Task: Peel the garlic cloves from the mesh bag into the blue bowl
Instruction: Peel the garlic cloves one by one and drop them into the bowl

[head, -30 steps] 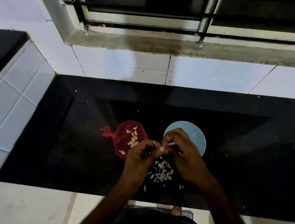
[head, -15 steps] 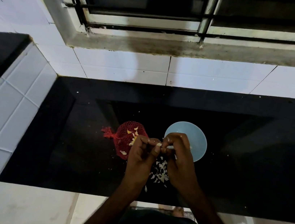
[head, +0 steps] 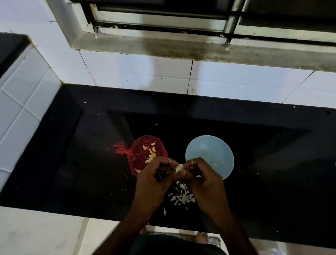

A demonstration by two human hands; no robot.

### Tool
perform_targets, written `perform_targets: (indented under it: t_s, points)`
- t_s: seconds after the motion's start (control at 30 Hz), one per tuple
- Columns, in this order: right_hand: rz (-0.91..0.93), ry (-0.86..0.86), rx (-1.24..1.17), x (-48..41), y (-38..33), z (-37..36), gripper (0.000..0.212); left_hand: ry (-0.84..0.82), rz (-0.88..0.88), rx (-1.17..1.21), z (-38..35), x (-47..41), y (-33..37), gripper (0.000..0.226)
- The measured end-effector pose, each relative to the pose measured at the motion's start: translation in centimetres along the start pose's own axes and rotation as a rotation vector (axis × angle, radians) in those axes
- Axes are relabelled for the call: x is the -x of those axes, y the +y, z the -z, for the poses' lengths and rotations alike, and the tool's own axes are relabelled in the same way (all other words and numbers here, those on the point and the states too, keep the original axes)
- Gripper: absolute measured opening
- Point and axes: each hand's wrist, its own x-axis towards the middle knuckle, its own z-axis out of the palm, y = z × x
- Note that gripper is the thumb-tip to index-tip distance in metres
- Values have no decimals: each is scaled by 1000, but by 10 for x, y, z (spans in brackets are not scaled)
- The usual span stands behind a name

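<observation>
Both grips are on it: the left grip [head: 153,181] pinches a pale garlic clove [head: 179,168] at its fingertips. The right grip [head: 204,186] is curled in tight against the clove's other side, picking at the skin, by my reading. How much skin is left on it is too small to tell.

The clove hangs above the black tabletop [head: 72,157], just short of the near rim of the blue bowl [head: 209,152]. A heap of white peels [head: 181,196] lies right beneath the hands. A pale bit or two sits inside the bowl. Just to the left lies the red mesh bag [head: 137,155], more cloves showing through it, its near edge hidden behind the left grip.

Now the dangers. That clove is held only by fingertips, so a hard tug at the skin could pop it loose into the peels below. The right grip overlaps the bowl's rim, so loose flakes could drift in with the clean garlic. And the light is dim, so a scrap of skin could easily go unnoticed.
</observation>
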Motion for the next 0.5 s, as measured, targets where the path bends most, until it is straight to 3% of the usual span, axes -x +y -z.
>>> perform_targets:
  t_s: [0.3, 0.5]
  points:
    - [-48, 19, -26, -6, 5, 3, 9, 16, -28, -63, -1, -2, 4, 19]
    - [-20, -16, -78, -9, 5, 4, 11, 43, 85, 13, -5, -5, 2, 16]
